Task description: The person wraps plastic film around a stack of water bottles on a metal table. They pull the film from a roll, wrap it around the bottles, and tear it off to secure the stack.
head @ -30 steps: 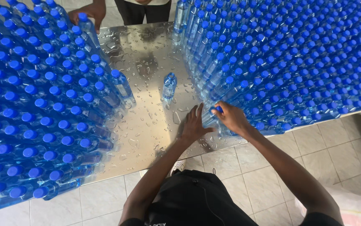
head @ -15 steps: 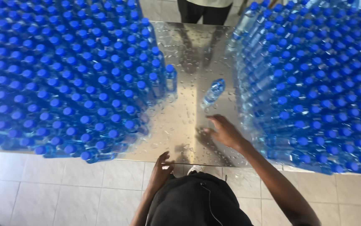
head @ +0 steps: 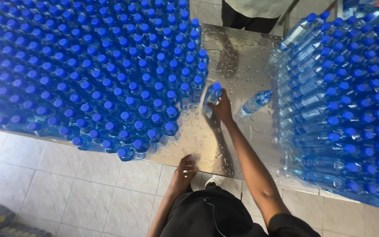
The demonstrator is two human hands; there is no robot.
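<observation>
Your right hand (head: 223, 109) has its grip closed around a blue-capped water bottle (head: 211, 98), held just beside the left block of bottles (head: 92, 70) over the wet steel tabletop (head: 237, 66). Your left hand (head: 186, 169) rests on the tabletop's near edge, fingers loosely open, holding nothing.

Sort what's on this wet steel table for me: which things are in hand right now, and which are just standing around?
In hand:
- bottle, blue-capped, gripped by the right hand beside the left block of bottles
- left hand, resting on the table edge

Standing around:
- lone bottle on the wet steel
- right block of bottles
- another person across the table
</observation>
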